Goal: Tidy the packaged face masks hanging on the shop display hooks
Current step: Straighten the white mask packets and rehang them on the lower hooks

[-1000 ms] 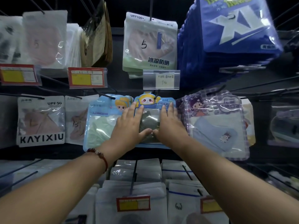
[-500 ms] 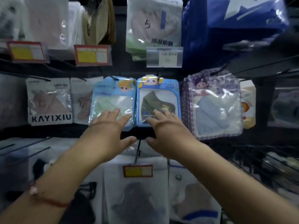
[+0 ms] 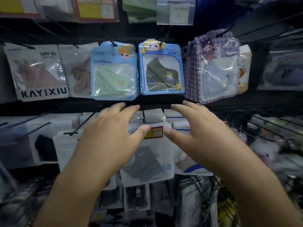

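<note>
Two blue children's mask packs hang side by side: one with a pale green mask (image 3: 114, 71) and one with a dark olive mask (image 3: 161, 69). Below them a stack of white packs holding a grey mask (image 3: 147, 163) hangs on a hook with a red and yellow price tag (image 3: 155, 132). My left hand (image 3: 113, 135) and my right hand (image 3: 193, 133) hover in front of that lower stack, one on each side of the tag, fingers spread and straight. Neither hand holds anything. Whether the thumbs touch the tag is unclear.
A purple checked pack (image 3: 214, 69) hangs at the right, a KAYIXIU pack (image 3: 37, 72) and a grey pack (image 3: 77, 71) at the left. Bare black hooks (image 3: 265, 123) stick out at the lower right. More white packs (image 3: 19, 141) fill the lower left.
Both hands left the blue pack with the olive mask and dropped to the row below. My view tilted downward, so the upper rows slid up out of the frame.
</note>
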### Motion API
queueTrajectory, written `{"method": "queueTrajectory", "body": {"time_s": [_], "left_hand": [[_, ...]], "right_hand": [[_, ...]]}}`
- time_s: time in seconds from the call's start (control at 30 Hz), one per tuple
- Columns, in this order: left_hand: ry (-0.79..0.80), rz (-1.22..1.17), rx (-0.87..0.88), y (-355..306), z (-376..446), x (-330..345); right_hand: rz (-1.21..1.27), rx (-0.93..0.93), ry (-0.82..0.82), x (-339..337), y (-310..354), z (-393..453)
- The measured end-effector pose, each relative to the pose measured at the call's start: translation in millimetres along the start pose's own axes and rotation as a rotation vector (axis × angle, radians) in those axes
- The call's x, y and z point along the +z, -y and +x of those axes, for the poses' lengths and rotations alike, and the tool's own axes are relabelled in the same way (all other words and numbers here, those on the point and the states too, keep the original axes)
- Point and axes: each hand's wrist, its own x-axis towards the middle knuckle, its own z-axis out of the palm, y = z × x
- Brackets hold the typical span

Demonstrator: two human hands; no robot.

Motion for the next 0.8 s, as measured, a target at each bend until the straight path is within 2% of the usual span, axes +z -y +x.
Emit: {"method": "queueTrajectory", "body": {"time_s": [0.2,0.33,0.47,0.7,0.8], "left_hand": [[-0.153,-0.022,0.148,-9.0,-0.9,3.7],[-0.067,0.051,0.143,-28.1,3.1,7.2],[-0.054,0.153,0.194,-55.1,19.7,15.4],[-0.055,0.309,0.247,-123.7,63.2,38.5],[-0.086,0.361,0.246,-148.4,78.8,51.0]], "right_hand": [[-0.003,0.044,-0.144,-1.6,-7.7,-22.1],[-0.013,0.064,-0.165,-14.4,-29.2,-21.9],[0.04,0.053,-0.217,-27.7,-55.9,-17.2],[0.011,0.024,-0.116,-59.1,-129.4,4.8],[0.051,0.021,-0.128,-70.9,-160.8,19.5]]}}
